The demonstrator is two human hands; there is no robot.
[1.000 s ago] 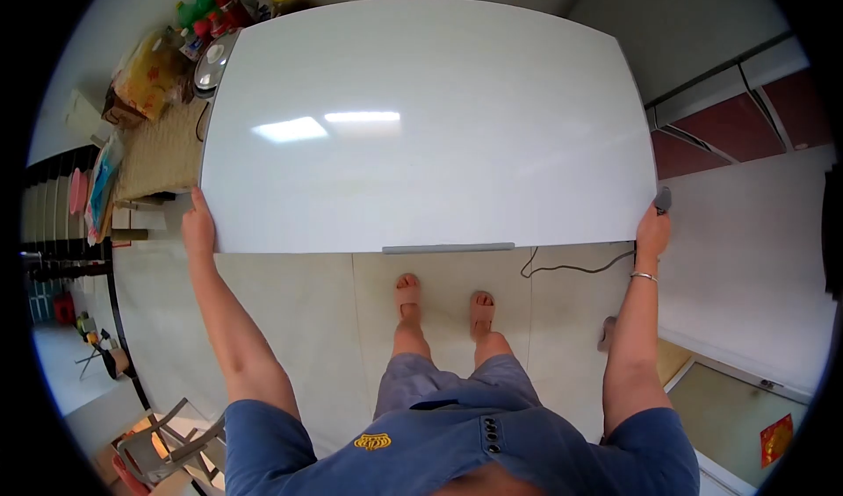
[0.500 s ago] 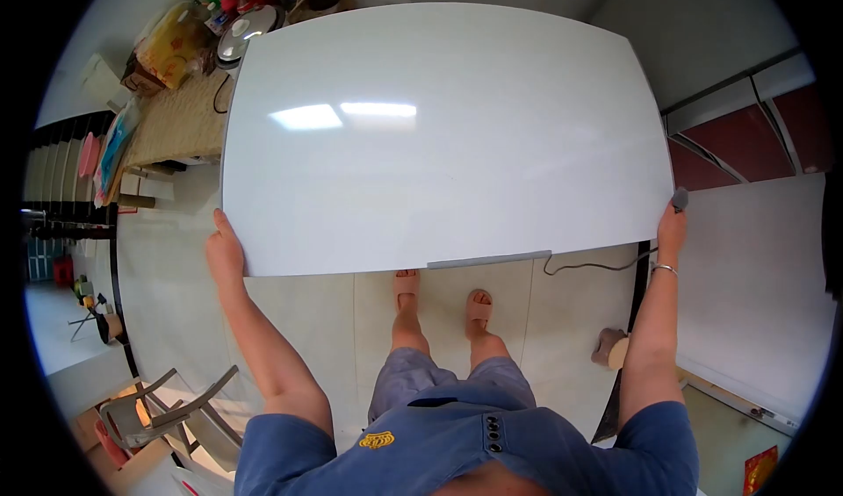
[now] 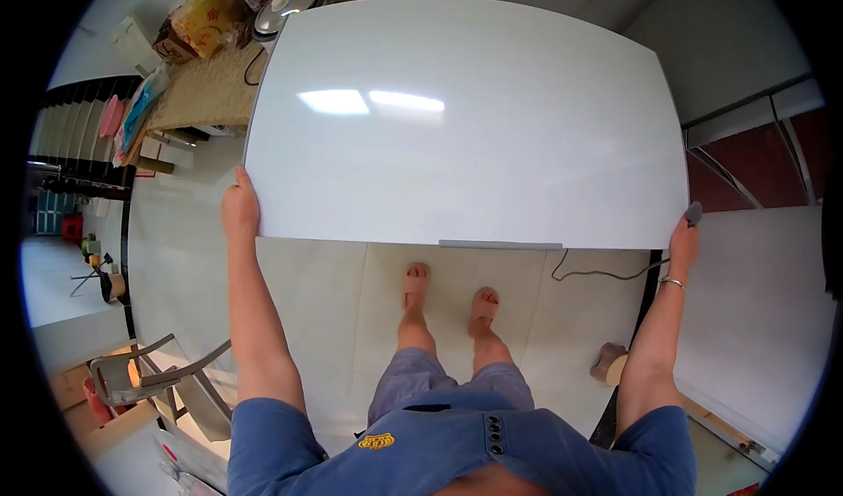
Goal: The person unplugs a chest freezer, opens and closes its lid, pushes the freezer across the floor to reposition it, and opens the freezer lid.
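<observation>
A large, glossy white panel (image 3: 465, 145) fills the middle of the view, with two bright light reflections on it. A grey strip (image 3: 500, 245) runs along part of its near edge. My left hand (image 3: 240, 204) grips the near left corner, thumb along the side and fingers hidden underneath. At the near right corner, my right hand (image 3: 684, 237) is closed round the edge; something grey (image 3: 694, 213) covers its thumb tip. What lies under the panel is hidden.
A dark cord (image 3: 606, 276) trails on the floor under the right side. A cluttered woven-topped table (image 3: 206, 92) stands at back left, with a lidded pot (image 3: 285, 9). A folding chair (image 3: 167, 373) is at lower left. Dark red cabinet fronts (image 3: 751, 167) line the right.
The panel's near edge has levelled out and sits higher in view, with both hands still gripping its sides. The surroundings have shifted slightly as the camera turned.
</observation>
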